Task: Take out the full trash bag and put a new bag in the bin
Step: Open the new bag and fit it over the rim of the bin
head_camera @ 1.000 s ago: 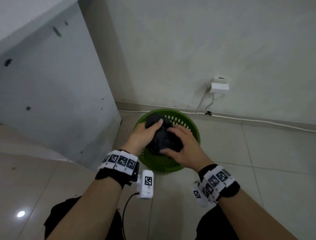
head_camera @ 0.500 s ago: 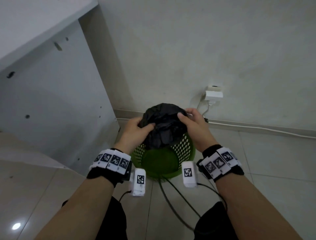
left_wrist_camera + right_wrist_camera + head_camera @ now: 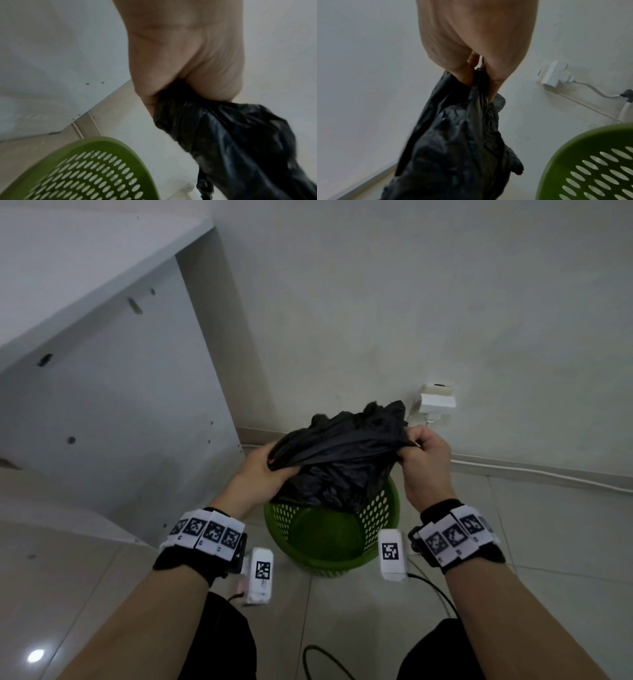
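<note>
A crumpled black trash bag (image 3: 337, 460) is stretched between both hands above the green perforated bin (image 3: 329, 546), which stands on the tiled floor by the wall. My left hand (image 3: 265, 470) grips the bag's left edge, and my right hand (image 3: 419, 453) pinches its right edge. The bag's lower part hangs down into the bin's mouth. In the left wrist view the left hand (image 3: 173, 86) has its fingers curled round the black bag (image 3: 231, 142) above the bin rim (image 3: 96, 143). In the right wrist view the right hand (image 3: 479, 73) pinches the bag (image 3: 458, 142) beside the bin (image 3: 594, 162).
A white cabinet side panel (image 3: 113, 412) stands close on the left. A white plug adapter (image 3: 438, 402) sits on the wall behind the bin, with a white cable (image 3: 534, 470) along the skirting. A dark cable (image 3: 435, 594) trails on the floor near my knees.
Both hands have lifted the black bag up from the bin and pulled apart, spreading the bag out wider between them.
</note>
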Demonstrator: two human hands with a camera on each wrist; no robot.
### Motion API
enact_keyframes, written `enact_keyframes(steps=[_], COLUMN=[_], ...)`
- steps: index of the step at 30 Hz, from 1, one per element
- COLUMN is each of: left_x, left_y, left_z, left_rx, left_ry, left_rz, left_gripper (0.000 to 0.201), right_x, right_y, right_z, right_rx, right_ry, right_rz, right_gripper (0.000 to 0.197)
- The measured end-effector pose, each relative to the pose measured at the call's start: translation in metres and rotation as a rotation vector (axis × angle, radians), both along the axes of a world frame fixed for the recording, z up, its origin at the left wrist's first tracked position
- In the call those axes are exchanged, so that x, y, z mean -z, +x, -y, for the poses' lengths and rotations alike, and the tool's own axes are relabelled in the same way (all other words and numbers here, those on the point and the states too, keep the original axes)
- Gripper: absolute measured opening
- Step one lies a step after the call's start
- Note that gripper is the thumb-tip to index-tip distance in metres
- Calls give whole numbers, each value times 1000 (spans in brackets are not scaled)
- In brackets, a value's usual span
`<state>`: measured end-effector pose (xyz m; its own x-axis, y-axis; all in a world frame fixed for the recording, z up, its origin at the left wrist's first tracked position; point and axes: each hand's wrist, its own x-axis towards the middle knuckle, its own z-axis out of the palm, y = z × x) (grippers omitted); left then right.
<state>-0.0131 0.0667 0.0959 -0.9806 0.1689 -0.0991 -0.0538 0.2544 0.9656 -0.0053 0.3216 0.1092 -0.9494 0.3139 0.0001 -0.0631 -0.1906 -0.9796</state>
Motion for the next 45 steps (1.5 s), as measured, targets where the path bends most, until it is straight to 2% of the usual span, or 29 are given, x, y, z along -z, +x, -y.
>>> enact_keyframes(steps=[2,3,5,6,7,9,10,11,12,14,16,17,18,20,21,23,24,26,27,29,31,33,34,36,38,40,42,43,45], left_x=[-2,-3,-5,-7,-8,-11,-11,-11,-10,-8,-1,2,3,4,5,7,9,8,7,6,8,7,1,-10,-23,-31,-39,-42,-45], left_y=[-1,-2,-2,0,2,8,10,11,10,9,7,6,6,6,6,8,10,8,6,-1,-8,-11,-9,-3,6,11,3,-4,-17], left_z=[-4,-6,-13,-17,-23,-33,-35,-34,-31,-25,-19,-17,-16,-16,-16,-23,-30,-38,-37,-27,-13,-8,-13,-26,-40,-48,-36,-23,7], left_rx=[12,-40,-176,-203,-184,-74,-29,4,24,41,33,17,3,-12,38,194,220,117,46,-61,-180,-300,-341,-299,-100,3,-201,-340,-507], left_ry=[67,77,51,74,148,342,409,413,362,124,-48,-61,-38,73,113,107,81,31,33,23,-42,-57,-12,158,275,371,463,488,496], left_rz=[103,114,62,59,84,170,198,206,199,93,-44,-81,-100,-112,-96,-98,-126,-203,-210,-199,-202,-178,-128,2,66,73,56,30,-52], left_gripper=[52,53,51,50,48,38,36,38,40,41,64,73,72,51,53,70,62,31,22,28,43,48,45,37,48,50,27,22,19], right_x=[3,5,7,6,3,12,22,26,31,34,34,32,30,28,25,21,20,16,13,12,7,5,3,1,14,23,23,23,24], right_y=[0,0,7,13,21,29,27,25,19,11,8,8,9,8,8,7,7,3,1,-7,-8,1,9,28,37,31,18,13,9], right_z=[4,3,3,11,24,46,50,50,45,33,25,24,24,23,24,28,31,31,26,8,-9,-13,-7,20,45,45,19,0,-37], right_rx=[-97,-177,-269,-315,-384,-483,-447,-377,-308,-204,-143,-108,-87,-102,-143,-235,-278,-265,-198,-9,129,134,90,-132,-348,-305,-157,-103,25], right_ry=[77,146,394,489,551,628,639,597,548,529,505,455,372,215,174,97,37,3,78,311,426,431,507,726,829,765,703,695,702], right_rz=[36,85,130,91,11,-123,-146,-129,-89,9,66,95,118,172,176,147,132,121,119,104,93,53,-6,-116,-144,-89,-5,40,111], right_gripper=[35,39,88,98,96,71,53,37,29,26,17,20,25,34,35,43,41,13,10,25,42,55,59,65,68,48,35,32,26])
